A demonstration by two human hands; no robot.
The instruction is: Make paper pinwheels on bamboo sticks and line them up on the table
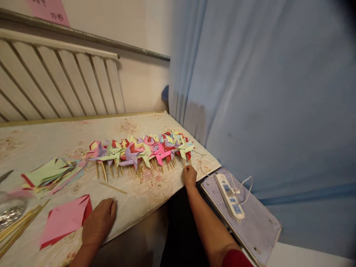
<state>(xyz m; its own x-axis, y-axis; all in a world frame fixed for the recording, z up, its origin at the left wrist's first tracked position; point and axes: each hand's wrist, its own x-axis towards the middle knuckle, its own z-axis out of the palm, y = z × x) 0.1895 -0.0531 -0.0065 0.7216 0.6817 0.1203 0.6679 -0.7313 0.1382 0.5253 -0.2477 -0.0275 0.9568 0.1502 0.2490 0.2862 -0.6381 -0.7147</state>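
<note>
My right hand (190, 175) pinches the thin stick of a paper pinwheel (185, 148) at the right end of a long row. The row of colourful pinwheels (147, 152) lies across the table, with pink, purple, pale green, yellow and red blades and their sticks pointing toward me. Resting on the table near its front edge, my left hand (101, 220) has its fingers curled in and shows nothing in them. Beside it is a stack of pink and red paper squares (66, 218). A single loose stick (113, 188) lies between that hand and the pinwheels.
Cut coloured papers (52, 172) are piled at the left. Bundled sticks (22, 226) and a clear container of small shiny pieces (11, 215) sit at the left edge. A power strip (230, 198) rests on a low stand at the right, before a blue curtain (264, 104).
</note>
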